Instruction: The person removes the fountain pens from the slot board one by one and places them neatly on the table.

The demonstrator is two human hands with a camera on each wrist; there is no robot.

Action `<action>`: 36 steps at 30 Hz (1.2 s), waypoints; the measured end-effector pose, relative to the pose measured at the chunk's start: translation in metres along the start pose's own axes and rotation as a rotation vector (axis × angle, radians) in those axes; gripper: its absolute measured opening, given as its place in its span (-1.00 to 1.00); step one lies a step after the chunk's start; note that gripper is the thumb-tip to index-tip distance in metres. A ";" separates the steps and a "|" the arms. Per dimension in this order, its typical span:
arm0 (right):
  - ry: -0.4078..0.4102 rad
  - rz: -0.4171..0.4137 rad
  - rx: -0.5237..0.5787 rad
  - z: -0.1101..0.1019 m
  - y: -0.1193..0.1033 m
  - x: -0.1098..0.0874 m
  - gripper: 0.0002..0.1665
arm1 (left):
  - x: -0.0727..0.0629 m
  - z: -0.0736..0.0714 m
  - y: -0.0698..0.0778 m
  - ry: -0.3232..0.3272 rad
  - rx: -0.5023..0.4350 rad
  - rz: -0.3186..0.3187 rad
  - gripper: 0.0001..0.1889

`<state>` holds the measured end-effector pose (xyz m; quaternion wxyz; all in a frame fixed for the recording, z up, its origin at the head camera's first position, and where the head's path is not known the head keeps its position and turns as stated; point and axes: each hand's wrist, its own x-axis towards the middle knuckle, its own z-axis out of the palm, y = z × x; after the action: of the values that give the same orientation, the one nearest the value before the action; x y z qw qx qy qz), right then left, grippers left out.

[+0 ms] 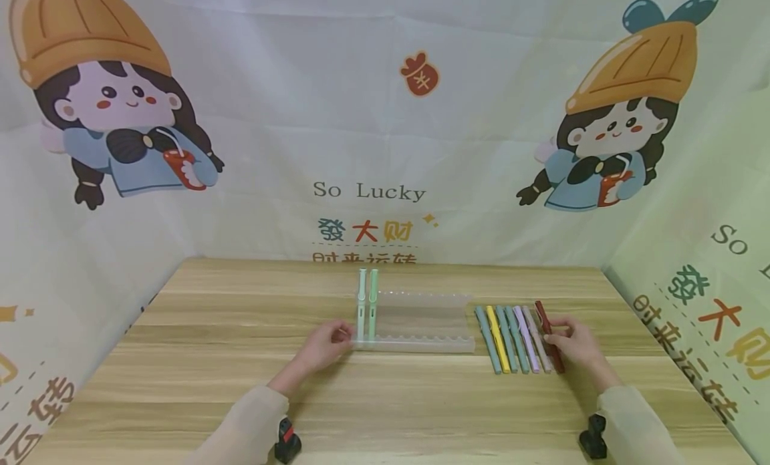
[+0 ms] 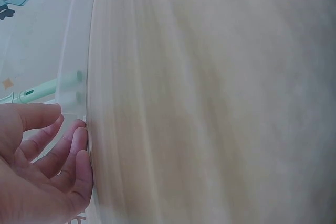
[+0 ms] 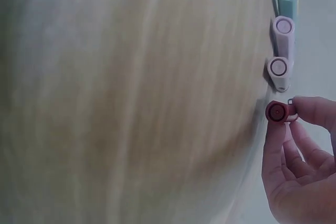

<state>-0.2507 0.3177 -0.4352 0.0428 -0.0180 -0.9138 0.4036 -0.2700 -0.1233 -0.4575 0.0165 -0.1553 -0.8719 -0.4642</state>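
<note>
My left hand (image 1: 327, 345) is at the left end of a clear plastic pen rack (image 1: 415, 345), its loosely bent fingertips touching the end of the front rail. Two capped pens lie across that end of the rack, a pale mint pen (image 1: 361, 304) outermost and a green pen (image 1: 373, 304) beside it. My right hand (image 1: 576, 348) pinches a dark red pen (image 1: 550, 338) between thumb and fingers, at the right end of a row of pens. In the right wrist view the red pen (image 3: 276, 112) shows its round end, slightly apart from the neighbouring greyish-pink pen (image 3: 279, 67).
Right of the rack lie several capped pens side by side, among them a yellow pen (image 1: 498, 339), a lilac pen (image 1: 527, 339) and blue-green pens. Notches line the rack's rails. Printed cloth (image 1: 385, 131) walls the wooden table (image 1: 385, 411) at the back and sides.
</note>
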 end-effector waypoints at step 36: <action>0.086 0.026 -0.059 0.003 -0.005 0.001 -0.59 | -0.001 0.000 0.000 -0.002 0.004 0.006 -0.86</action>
<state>-0.2516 0.3125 -0.4333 0.0762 -0.0483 -0.9223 0.3759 -0.2690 -0.1236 -0.4579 0.0173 -0.1586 -0.8724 -0.4620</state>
